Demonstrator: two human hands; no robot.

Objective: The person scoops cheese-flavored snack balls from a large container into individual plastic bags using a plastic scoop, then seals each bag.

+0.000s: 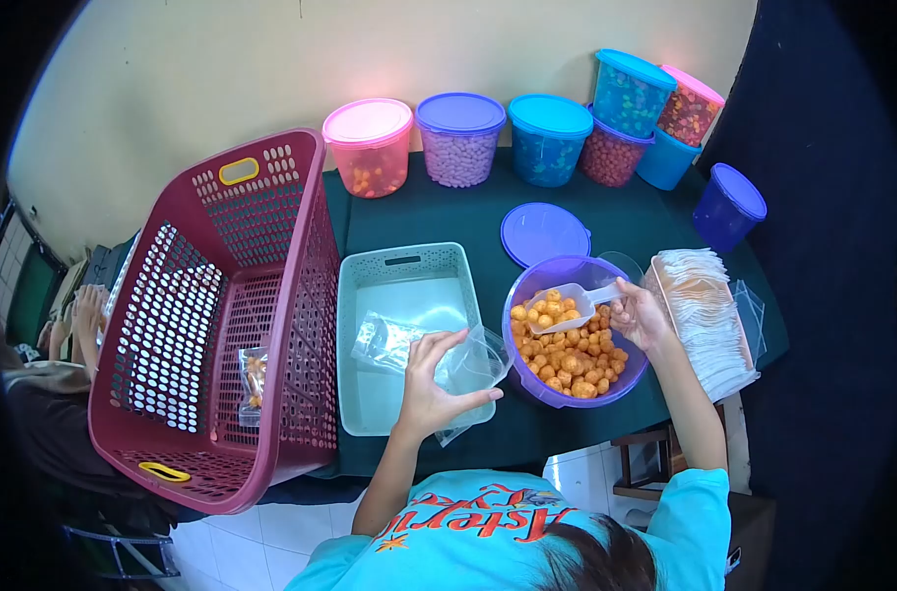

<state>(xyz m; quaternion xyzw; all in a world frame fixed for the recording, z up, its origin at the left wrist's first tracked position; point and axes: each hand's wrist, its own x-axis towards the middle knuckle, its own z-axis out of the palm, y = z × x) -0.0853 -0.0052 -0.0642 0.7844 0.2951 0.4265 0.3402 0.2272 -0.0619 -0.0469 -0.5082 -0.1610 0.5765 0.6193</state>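
My right hand (pixel 638 313) grips the handle of a white, translucent scoop (pixel 601 294). Orange snack balls (pixel 572 366) lie in the scoop and fill much of the purple tub (pixel 527 379) beneath it. To the left of the tub, my left hand (pixel 434 384) curves its thumb and fingers around a clear, cup-like plastic piece (pixel 476 362); its exact kind is hard to make out. Clear plastic bags (pixel 384 340) lie in the pale green tray (pixel 355 399) beside and partly behind my left hand.
A maroon basket (pixel 306 256) with a filled packet (pixel 254 379) stands left. A purple lid (pixel 545 234) lies behind the tub. Stacked white packets (pixel 704 315) fill a box at right. Lidded tubs (pixel 458 148) line the wall. Another person's hands (pixel 86 315) show far left.
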